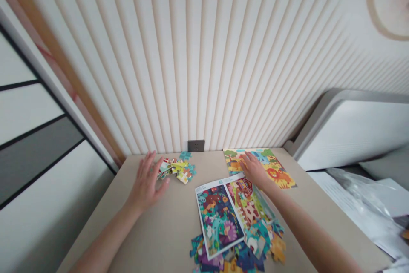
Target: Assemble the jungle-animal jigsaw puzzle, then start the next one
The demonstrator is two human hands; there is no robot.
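Observation:
My left hand (147, 184) is open, its fingers apart, at the left edge of a small heap of jigsaw pieces (177, 168); I cannot tell whether the fingertips touch it. A colourful animal picture sheet (277, 166), with a lion and trees, lies against the wall at the right. Over its left part rests my right hand (254, 170), fingers stretched out and nothing visible in them. Nearer to me is a printed leaflet (220, 215) with two picture panels. It lies on more loose jigsaw pieces (231, 260), partly covering them. My right forearm passes beside this leaflet.
The beige tabletop (156, 234) meets a ribbed white wall (198, 51), where a dark power socket (196, 145) sits low. To the left stands a cabinet (41, 170). At the right are a grey-white headboard (358, 132) and clear plastic wrap (361, 188).

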